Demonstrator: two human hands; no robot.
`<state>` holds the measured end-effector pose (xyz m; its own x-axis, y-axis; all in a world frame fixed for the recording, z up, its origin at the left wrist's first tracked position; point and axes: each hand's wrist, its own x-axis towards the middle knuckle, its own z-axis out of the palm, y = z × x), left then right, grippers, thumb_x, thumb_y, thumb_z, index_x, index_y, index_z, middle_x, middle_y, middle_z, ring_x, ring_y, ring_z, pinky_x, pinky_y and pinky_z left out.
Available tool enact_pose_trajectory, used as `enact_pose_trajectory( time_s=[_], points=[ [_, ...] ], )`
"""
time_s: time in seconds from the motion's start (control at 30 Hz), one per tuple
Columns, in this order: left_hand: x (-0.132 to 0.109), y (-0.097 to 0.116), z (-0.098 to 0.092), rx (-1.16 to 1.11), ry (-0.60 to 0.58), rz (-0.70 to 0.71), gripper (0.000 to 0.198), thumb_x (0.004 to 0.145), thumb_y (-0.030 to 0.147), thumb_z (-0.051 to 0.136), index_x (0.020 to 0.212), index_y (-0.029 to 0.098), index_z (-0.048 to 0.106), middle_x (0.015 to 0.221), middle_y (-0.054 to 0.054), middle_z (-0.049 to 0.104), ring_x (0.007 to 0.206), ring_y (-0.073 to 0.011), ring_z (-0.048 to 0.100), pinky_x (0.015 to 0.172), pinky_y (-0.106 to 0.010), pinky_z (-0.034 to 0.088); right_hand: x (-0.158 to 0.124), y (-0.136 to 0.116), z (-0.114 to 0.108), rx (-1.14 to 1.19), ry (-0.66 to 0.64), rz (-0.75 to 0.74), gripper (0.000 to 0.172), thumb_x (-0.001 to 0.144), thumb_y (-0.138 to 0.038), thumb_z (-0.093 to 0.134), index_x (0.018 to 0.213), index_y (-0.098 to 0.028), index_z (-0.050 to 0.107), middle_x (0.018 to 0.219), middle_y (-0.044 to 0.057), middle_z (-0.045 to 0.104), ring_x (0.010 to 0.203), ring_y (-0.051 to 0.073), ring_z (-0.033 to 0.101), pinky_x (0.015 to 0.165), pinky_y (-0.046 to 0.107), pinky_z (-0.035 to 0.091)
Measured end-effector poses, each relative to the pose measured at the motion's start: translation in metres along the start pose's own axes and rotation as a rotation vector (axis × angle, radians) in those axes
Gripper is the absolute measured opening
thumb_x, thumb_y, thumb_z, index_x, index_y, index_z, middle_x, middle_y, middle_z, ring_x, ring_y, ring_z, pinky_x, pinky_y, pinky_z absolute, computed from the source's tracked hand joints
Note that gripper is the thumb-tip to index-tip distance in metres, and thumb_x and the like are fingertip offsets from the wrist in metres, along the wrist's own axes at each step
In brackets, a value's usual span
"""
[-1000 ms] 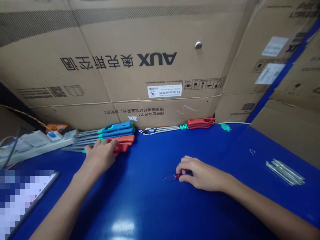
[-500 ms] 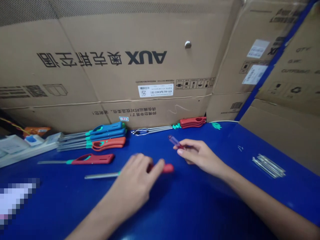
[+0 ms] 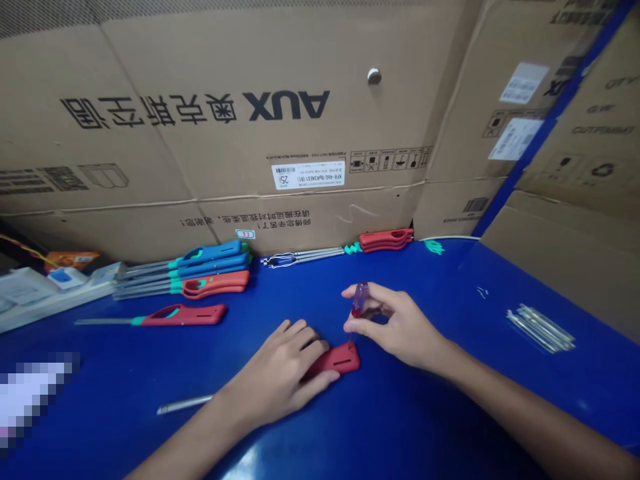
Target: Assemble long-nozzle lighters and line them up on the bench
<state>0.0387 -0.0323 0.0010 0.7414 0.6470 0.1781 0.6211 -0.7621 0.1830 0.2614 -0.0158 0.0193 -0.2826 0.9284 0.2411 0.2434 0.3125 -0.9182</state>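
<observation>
My left hand lies over a red-handled long-nosed lighter, gripping it flat on the blue table. Its thin metal nozzle sticks out to the lower left from under my palm. Most of the handle is hidden by my fingers. My right hand pinches a small translucent purple plastic part upright between thumb and fingers, just above the red handle's end.
Blue-handled and orange-red lighters lie stacked at the back left, with another red lighter in front. Red handles, metal rods and a power strip sit around the blue table. Cardboard boxes form the back wall.
My left hand has turned the red-handled lighter and pressed it down, swinging the nozzle toward me. My right hand has stood the purple part upright and lowered it toward the handle.
</observation>
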Motion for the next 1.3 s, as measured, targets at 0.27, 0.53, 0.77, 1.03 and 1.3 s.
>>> enact_pose_trajectory(
  time_s=[0.27, 0.53, 0.77, 1.03, 1.3],
  points=[
    [-0.002, 0.001, 0.002, -0.049, 0.01, -0.01, 0.026, 0.097, 0.039, 0.048, 0.101, 0.019, 0.064, 0.094, -0.006, 0.065, 0.091, -0.022, 0.06, 0.091, -0.042, 0.046, -0.004, -0.002, -0.003, -0.126, -0.026, -0.121, 0.071, 0.081, -0.018, 0.067, 0.144, -0.027, 0.035, 0.075, -0.003, 0.071, 0.072, 0.016, 0.071, 0.073, 0.031, 0.056],
    [-0.001, 0.0, 0.003, -0.035, -0.021, -0.015, 0.028, 0.097, 0.041, 0.047, 0.102, 0.019, 0.063, 0.093, -0.006, 0.063, 0.09, -0.0229, 0.059, 0.089, -0.043, 0.047, -0.006, -0.004, -0.007, -0.198, -0.099, -0.202, 0.066, 0.082, -0.018, 0.069, 0.14, -0.03, 0.04, 0.081, -0.003, 0.069, 0.075, 0.014, 0.068, 0.075, 0.029, 0.056],
    [-0.002, -0.001, 0.004, -0.012, 0.015, 0.003, 0.028, 0.096, 0.04, 0.048, 0.102, 0.018, 0.064, 0.092, -0.007, 0.062, 0.088, -0.0224, 0.059, 0.087, -0.042, 0.048, -0.007, -0.012, -0.001, -0.289, 0.068, -0.452, 0.026, 0.087, -0.026, 0.065, 0.113, -0.024, 0.061, 0.091, 0.002, 0.063, 0.075, 0.013, 0.061, 0.073, 0.028, 0.053],
    [0.0, 0.0, 0.002, -0.035, 0.02, 0.026, 0.026, 0.097, 0.038, 0.048, 0.098, 0.018, 0.065, 0.091, -0.008, 0.062, 0.088, -0.0213, 0.059, 0.082, -0.037, 0.051, -0.009, -0.012, 0.003, -0.206, 0.024, -0.408, 0.042, 0.091, -0.014, 0.054, 0.13, -0.026, 0.048, 0.101, 0.003, 0.068, 0.09, 0.014, 0.067, 0.082, 0.029, 0.055],
    [-0.002, 0.002, 0.001, -0.026, -0.011, -0.01, 0.026, 0.096, 0.038, 0.046, 0.105, 0.02, 0.064, 0.095, -0.007, 0.064, 0.092, -0.0248, 0.06, 0.09, -0.048, 0.048, -0.007, -0.018, 0.001, -0.282, 0.099, -0.58, 0.025, 0.083, -0.017, 0.069, 0.106, -0.022, 0.062, 0.093, 0.003, 0.065, 0.084, 0.014, 0.063, 0.079, 0.028, 0.054]
  ],
)
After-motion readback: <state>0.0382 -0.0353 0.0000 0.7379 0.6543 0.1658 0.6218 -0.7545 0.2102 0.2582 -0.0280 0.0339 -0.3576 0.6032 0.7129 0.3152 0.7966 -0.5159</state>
